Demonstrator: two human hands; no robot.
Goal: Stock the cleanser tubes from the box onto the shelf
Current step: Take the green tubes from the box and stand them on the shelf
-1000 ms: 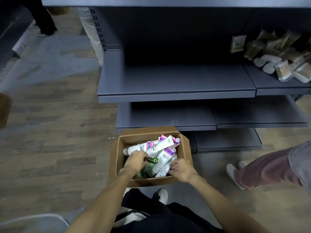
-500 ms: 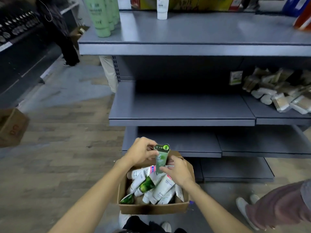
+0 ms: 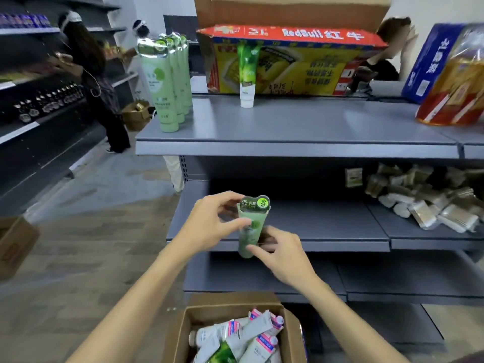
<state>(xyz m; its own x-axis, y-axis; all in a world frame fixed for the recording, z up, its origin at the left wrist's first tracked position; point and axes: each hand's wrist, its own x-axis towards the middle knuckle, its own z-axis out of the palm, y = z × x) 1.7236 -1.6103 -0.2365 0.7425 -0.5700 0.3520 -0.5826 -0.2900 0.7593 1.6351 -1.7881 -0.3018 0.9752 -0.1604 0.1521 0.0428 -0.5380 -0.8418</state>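
Green cleanser tube point(image 3: 251, 229) was held upright in mid-air between both hands, in front of the middle shelf's point(image 3: 314, 242) front edge, above the box point(image 3: 180, 334). Crimped label end up, cap end down. Left hand point(image 3: 209, 226) pinched the tube's upper part, thumb and fingers curled round the crimp and upper body. Right hand point(image 3: 281, 254) was on the lower part, thumb across the front near the cap, fingers curled behind. Tube sat between the two hands, left one higher.

Box was on the floor below the forearms, open, with white-and-pink tubes point(image 3: 258, 336) piled loose inside plus one darker green one.

Top shelf point(image 3: 301, 148): row of matching green tubes point(image 3: 165, 82) standing cap-down at the left edge, one green-and-white tube point(image 3: 247, 74) standing alone further right, near the back.
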